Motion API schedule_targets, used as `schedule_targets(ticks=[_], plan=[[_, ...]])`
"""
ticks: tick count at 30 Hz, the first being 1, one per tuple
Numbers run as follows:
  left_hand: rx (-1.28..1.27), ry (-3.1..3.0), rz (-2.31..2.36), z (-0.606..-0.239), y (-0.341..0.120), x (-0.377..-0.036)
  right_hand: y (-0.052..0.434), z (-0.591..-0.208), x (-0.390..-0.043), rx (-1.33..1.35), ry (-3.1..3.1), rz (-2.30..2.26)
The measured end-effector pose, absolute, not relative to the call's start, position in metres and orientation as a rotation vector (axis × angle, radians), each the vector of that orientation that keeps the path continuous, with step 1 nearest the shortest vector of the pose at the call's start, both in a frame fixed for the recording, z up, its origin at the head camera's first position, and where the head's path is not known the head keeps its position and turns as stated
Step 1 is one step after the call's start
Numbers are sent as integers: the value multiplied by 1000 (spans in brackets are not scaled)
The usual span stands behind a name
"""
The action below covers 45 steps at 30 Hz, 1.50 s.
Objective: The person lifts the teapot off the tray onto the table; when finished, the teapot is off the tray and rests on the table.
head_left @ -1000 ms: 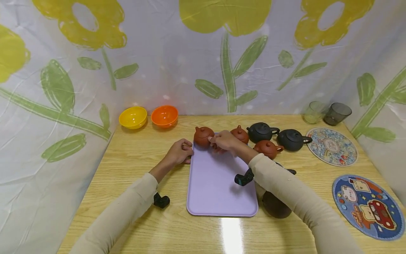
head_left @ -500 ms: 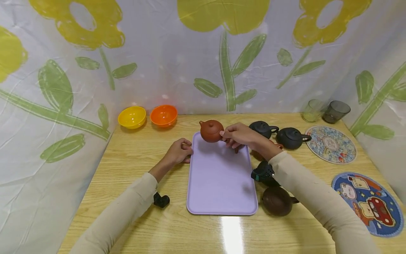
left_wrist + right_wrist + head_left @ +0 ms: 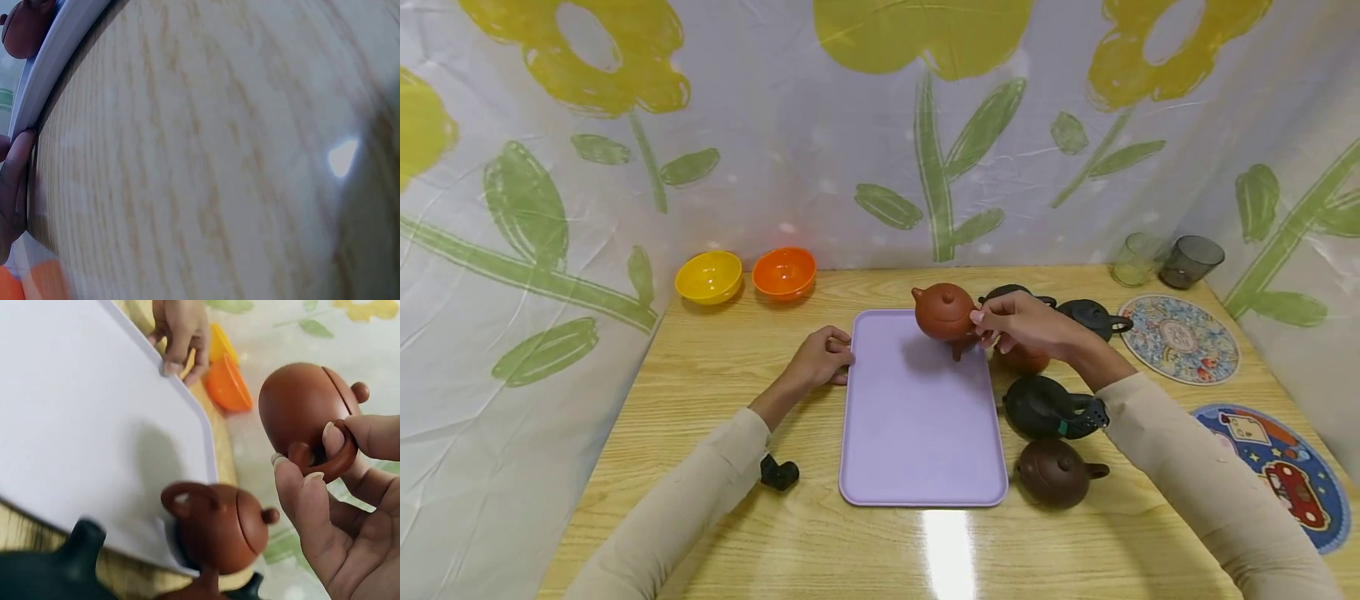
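Wooden table (image 3: 715, 392) bore a lilac tray (image 3: 917, 433), steadied at its edge by the left hand (image 3: 823, 357); a red teapot (image 3: 943, 312) was pinched by its handle in the right hand (image 3: 1026, 323), keeping it level above the tray.

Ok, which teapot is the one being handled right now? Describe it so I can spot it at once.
Find the lilac tray in the middle of the wooden table. Above its far right corner the right hand pinches the handle of a reddish-brown clay teapot. It is the only pot lifted clear of the table; the other brown and black pots sit on the wood right of the tray.
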<state>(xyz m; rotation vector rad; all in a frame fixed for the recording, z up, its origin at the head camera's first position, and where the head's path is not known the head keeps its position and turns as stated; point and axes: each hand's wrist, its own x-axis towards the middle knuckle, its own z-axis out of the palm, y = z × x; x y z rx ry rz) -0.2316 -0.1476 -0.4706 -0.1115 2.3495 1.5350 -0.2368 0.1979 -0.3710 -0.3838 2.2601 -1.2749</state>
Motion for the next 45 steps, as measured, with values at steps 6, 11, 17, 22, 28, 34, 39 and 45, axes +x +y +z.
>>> schedule_targets(ticks=[6, 11, 17, 22, 28, 34, 39, 45], plan=[[-101, 2347, 1538, -471, -149, -231, 224, -372, -228, -379, 2263, -1278], [-96, 2342, 1543, -472, -148, -231, 250, -374, -219, -370, 2275, -1309], [-104, 2343, 1545, -470, -147, -231, 283, -374, -210, -405, 2280, -1343], [-96, 2340, 1563, -470, -147, -231, 311, -375, -201, -422, 2296, -1329], [-104, 2347, 1556, -471, -147, -231, 342, -381, -194, -364, 2333, -1270], [-97, 2347, 1550, -473, -149, -232, 370, -395, -195, -353, 2341, -1251], [-92, 2355, 1557, -476, -149, -233, 389, -408, -198, -368, 2313, -1265], [-99, 2361, 1552, -477, -149, -234, 406, -421, -200, -305, 2282, -1251]])
